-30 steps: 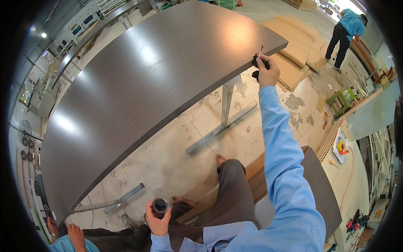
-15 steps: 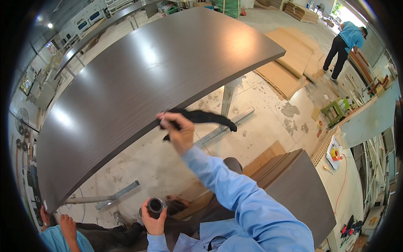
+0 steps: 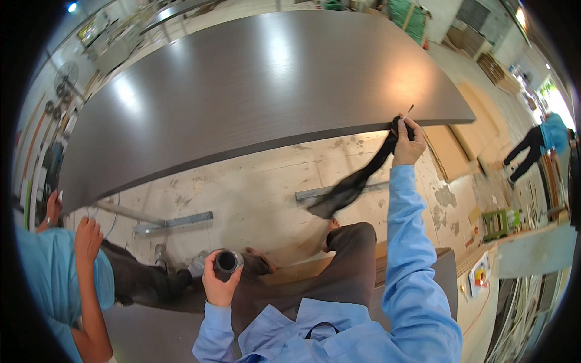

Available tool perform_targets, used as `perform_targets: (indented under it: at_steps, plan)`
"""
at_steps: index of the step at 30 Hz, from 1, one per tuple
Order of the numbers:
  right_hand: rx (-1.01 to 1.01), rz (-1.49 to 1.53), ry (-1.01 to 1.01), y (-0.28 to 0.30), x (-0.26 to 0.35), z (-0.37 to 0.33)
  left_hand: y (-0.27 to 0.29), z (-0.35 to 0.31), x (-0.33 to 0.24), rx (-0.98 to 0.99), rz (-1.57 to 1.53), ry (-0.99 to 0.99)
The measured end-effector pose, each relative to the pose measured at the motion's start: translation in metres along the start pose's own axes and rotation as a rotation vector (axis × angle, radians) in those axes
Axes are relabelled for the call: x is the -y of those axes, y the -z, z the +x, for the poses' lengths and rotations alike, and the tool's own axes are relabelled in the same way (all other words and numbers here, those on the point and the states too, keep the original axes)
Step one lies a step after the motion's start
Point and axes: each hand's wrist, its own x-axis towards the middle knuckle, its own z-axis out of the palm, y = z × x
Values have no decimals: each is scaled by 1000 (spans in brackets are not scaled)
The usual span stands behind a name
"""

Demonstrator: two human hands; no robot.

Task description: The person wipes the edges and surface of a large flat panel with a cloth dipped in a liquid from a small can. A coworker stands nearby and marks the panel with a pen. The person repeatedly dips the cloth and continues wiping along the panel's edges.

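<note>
One large dark counter (image 3: 242, 91) stands over a concrete floor (image 3: 254, 199) crossed by two metal rails (image 3: 172, 222). At its near edge the right hand (image 3: 408, 142) pinches a black cloth (image 3: 354, 181) that trails down; its fingers are curled shut on it. The left hand (image 3: 219, 281) wraps one black can (image 3: 227, 261) near the lap. One co-worker's arm (image 3: 91, 272) crowds the left; another person (image 3: 535, 142) stands well apart.

Flat brown cardboard sheets (image 3: 451, 148) lying on floor, far right, beyond the dark panel's corner. More stacked brown boards (image 3: 493, 68) farther right. No labels, signs or screens discernible.
</note>
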Motion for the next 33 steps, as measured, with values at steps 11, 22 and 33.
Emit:
perform_targets:
  at_steps: [11, 22, 33]
  plan:
    - [286, -93, 177, -128, 6, -177, 41, 4, 44, -94, -63, 42]
    - [767, 353, -301, -260, 98, -346, 78, -16, 80, -177, -100, 121]
    - [760, -207, -394, -243, 117, -375, 102, -11, 91, -248, -62, 210]
